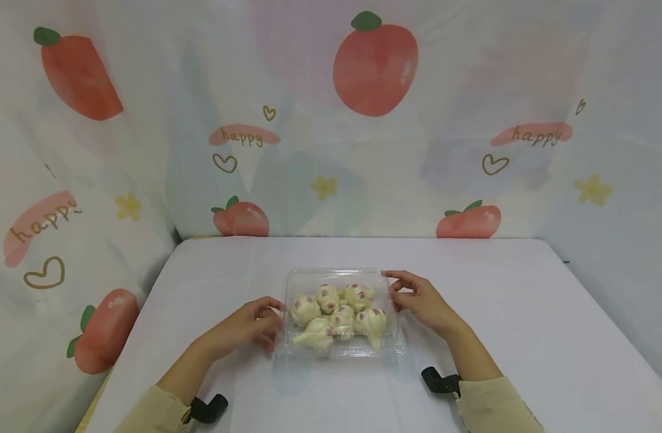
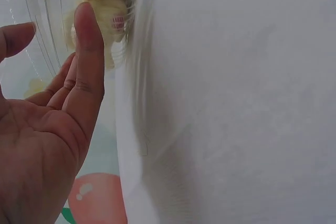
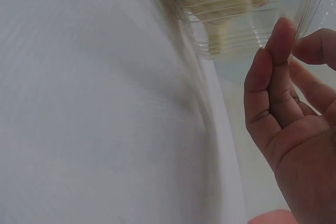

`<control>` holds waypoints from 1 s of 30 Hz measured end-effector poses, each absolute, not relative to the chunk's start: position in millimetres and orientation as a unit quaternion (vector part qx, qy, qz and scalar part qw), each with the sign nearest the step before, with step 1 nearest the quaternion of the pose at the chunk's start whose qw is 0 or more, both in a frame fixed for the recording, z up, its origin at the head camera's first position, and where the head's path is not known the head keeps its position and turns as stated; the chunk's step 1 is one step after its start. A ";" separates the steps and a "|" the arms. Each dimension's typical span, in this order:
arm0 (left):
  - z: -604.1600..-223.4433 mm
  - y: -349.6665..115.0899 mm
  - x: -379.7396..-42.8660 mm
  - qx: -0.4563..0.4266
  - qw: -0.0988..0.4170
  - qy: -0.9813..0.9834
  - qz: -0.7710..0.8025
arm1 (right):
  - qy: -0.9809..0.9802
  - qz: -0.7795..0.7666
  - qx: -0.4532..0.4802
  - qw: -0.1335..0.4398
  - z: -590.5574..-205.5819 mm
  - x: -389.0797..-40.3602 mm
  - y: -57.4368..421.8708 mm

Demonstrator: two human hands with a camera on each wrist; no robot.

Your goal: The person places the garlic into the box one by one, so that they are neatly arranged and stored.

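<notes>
A clear plastic box (image 1: pixel 338 355) lies flat on the white table between my two hands. Inside it are several cream-white garlic bulbs (image 1: pixel 371 325) with purple patches. My left hand (image 1: pixel 252 325) is at the box's left side. In the left wrist view its thumb stands apart from the long, nearly straight fingers (image 2: pixel 86 35), which are against or close by the clear wall. On the opposite side, my right hand (image 1: pixel 419 300) pinches the box's edge; the right wrist view shows its thumb and fingertips (image 3: pixel 282 38) close together there.
The white-covered table (image 1: pixel 498 300) stretches around the box. A printed cloth (image 1: pixel 320 138) with fruit, hearts and lettering hangs behind and at the sides. Black wrist mounts (image 1: pixel 210 410) stick out at both sleeves.
</notes>
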State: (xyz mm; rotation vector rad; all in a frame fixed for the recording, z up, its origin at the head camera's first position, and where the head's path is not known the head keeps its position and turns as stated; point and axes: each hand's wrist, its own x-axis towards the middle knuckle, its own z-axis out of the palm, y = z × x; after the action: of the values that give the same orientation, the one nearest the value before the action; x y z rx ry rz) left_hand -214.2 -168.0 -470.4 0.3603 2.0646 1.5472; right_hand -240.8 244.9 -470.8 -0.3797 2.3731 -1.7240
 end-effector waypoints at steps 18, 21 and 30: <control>-469.1 -167.6 -180.7 0.126 0.310 0.719 0.609 | 0.796 -0.584 -0.126 0.096 -468.1 -238.4 244.2; -468.0 -164.9 -175.8 0.123 0.310 0.711 0.619 | 0.797 -0.583 -0.124 0.097 -467.9 -238.2 244.4; -467.8 -157.7 -164.4 0.090 0.320 0.674 0.659 | 0.796 -0.585 -0.126 0.097 -468.8 -238.9 244.5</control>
State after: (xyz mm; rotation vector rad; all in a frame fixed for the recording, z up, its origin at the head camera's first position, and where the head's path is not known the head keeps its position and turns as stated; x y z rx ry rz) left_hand -164.4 -157.7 -467.8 0.2373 1.7724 1.7324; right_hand -238.9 244.5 -468.8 -0.3726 2.3566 -1.7316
